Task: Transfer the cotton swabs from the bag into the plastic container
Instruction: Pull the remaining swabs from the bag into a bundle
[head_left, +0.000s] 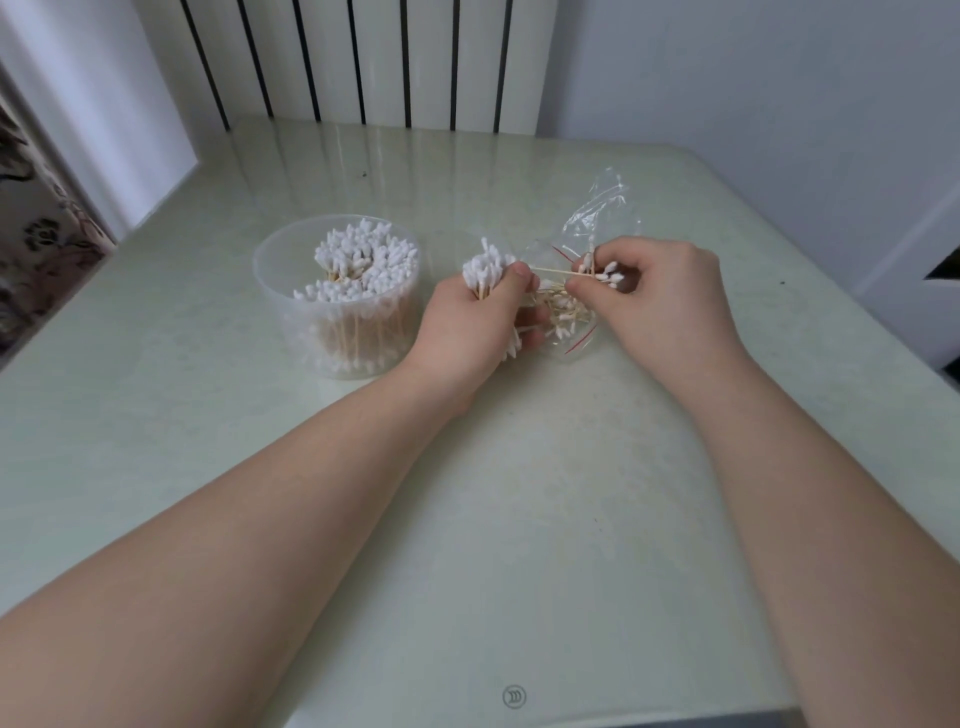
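Grips swab bundle (485, 270) upright in clenched left hand (467, 322), just right of container (280, 312) part-filled with upright swabs (363, 260). Pinches a few more between thumb and fingers of right hand (660, 296), just above clear bag (597, 218), with loose ones inside it and bag lying crumpled on pale table (519, 493).
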